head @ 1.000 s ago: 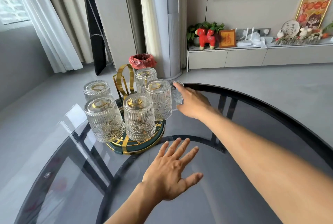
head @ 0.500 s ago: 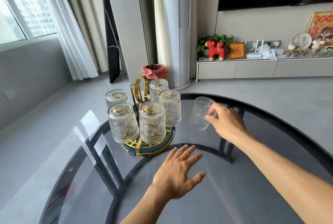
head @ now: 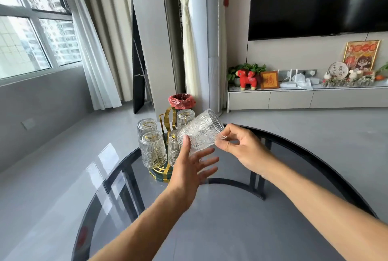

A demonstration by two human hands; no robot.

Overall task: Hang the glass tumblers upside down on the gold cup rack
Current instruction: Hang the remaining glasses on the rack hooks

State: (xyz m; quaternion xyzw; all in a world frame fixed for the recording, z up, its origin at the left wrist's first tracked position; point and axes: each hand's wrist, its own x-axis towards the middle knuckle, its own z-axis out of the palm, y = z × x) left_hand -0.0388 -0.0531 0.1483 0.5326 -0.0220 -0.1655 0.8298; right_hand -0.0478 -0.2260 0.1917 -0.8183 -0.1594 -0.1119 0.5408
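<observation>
A ribbed glass tumbler (head: 200, 131) hangs tilted in the air above the table, pinched at its rim by my right hand (head: 241, 147). My left hand (head: 192, 168) is spread open just under and against the tumbler's base, thumb touching the glass. Behind them stands the gold cup rack (head: 168, 118) on a round green and gold base (head: 160, 173), with several tumblers hung upside down on it, such as the front left one (head: 152, 149). My left hand hides part of the rack's right side.
The rack sits near the far edge of a round dark glass table (head: 231, 229). A red-lined bin (head: 181, 101) stands on the floor behind it. A low cabinet (head: 294, 99) with ornaments runs along the right wall.
My right hand has lifted the tumbler off the table and tipped it over toward the rack. My left hand rose from the table to meet the glass.
</observation>
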